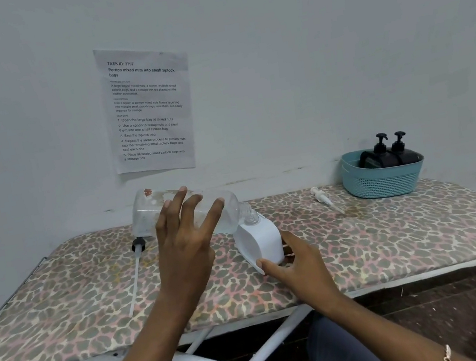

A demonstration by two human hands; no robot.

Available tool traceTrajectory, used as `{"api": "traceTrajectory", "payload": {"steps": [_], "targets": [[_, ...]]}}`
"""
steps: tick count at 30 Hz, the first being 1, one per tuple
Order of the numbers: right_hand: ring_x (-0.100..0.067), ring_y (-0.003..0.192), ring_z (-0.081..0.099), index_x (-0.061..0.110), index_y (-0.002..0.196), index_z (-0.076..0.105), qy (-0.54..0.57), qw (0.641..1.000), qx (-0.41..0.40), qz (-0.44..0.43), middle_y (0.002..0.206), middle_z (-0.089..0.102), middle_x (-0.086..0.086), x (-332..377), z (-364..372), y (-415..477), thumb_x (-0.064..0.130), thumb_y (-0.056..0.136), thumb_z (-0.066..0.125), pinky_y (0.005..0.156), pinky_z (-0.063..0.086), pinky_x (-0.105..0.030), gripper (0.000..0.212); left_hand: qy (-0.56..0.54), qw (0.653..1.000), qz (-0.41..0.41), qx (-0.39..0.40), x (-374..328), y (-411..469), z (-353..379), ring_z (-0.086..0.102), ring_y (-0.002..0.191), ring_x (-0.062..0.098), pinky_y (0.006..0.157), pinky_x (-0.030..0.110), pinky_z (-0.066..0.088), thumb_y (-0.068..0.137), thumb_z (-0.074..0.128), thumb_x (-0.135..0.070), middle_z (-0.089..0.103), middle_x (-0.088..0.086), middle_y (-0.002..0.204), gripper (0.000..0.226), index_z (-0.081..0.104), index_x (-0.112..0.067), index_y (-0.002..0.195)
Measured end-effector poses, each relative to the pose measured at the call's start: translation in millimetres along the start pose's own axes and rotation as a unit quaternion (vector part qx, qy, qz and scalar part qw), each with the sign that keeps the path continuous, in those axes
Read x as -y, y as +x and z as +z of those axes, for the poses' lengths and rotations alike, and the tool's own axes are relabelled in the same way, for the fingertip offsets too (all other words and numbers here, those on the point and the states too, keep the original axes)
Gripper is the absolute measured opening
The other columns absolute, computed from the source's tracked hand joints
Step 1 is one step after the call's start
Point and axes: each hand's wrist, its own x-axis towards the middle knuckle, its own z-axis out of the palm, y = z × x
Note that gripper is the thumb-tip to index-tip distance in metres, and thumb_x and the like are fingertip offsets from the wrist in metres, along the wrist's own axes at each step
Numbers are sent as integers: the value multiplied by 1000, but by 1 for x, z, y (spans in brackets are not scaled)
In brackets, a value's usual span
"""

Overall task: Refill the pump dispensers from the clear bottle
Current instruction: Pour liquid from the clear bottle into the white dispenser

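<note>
Left hand (183,236) gripped the bottle (185,211) near-horizontal, neck right into the dispenser (259,241), which right hand (299,264) pinched.

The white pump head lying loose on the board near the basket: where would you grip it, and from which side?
Grip the white pump head by its thick collar and nozzle end, coming from above. It lies flat on the ironing board with that end toward the wall and its thin dip tube trailing toward the person; the tube looks too slender to hold firmly. The teal basket stands to its right, so approach from above or the left.
</note>
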Motion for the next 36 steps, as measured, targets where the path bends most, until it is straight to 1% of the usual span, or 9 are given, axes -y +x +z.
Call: {"api": "traceTrajectory", "payload": {"steps": [5,10,12,17,20,26,29,33,36], "targets": [[13,101,61,27,135,63,-6,1000,-4,-3,116,67,17,0,0,0,42,86,82,72,50,-8,55,-4,1000,4,2,0,1,0,40,143,39,116,53,29,61,60,25,63,19,132,84,69,-16,134],[17,100,60,27,136,62,-8,1000,-4,-1,114,66,17,-1,0,0,41,86,82,71,50,-7,55,1,1000,20,3,2,3,-1,40,144,39,117,52,28,72,37,12,62,18,133,75,69,-17,133],[18,99,59,27,135,62,-10,1000,-4,1,111,65,19,-1,0,0,40,86,82,70,49,-7,55,3,1000,29,5,4,4,-2,40,144,39,116,51,28,72,33,10,62,17,133,75,69,-17,132],[14,100,60,30,136,61,-5,1000,-3,2,114,67,17,-1,1,0,43,85,82,72,53,-11,57,5,999,45,9,6,7,-3,38,145,38,117,51,28,67,40,14,61,18,135,77,68,-15,133],[14,101,61,29,138,60,-10,1000,-4,1,116,68,16,-2,0,0,45,85,81,73,53,-11,59,6,999,53,8,6,9,-3,38,145,38,117,50,28,70,34,11,61,18,134,76,69,-15,132],[17,100,60,26,139,60,5,1000,-1,4,114,67,14,0,0,0,39,86,82,67,53,-10,59,12,998,65,7,7,11,-2,38,145,37,117,51,30,72,32,10,62,18,134,75,70,-15,132],[17,100,60,26,138,60,5,1000,1,3,114,67,16,0,0,0,39,87,82,69,53,-9,58,15,997,72,7,8,12,-2,38,146,37,117,51,30,72,32,10,62,19,134,75,69,-15,132],[16,98,60,26,137,61,6,1000,0,4,112,68,14,1,-1,0,38,87,82,66,52,-9,55,17,997,80,9,9,13,-2,37,146,37,118,51,28,70,33,11,62,19,134,77,69,-15,133],[17,97,60,28,136,61,6,1000,0,3,111,66,17,2,-1,-1,37,87,82,67,52,-9,55,19,996,86,11,10,14,-2,37,146,37,118,52,28,69,35,12,62,19,134,77,69,-16,133]]}}
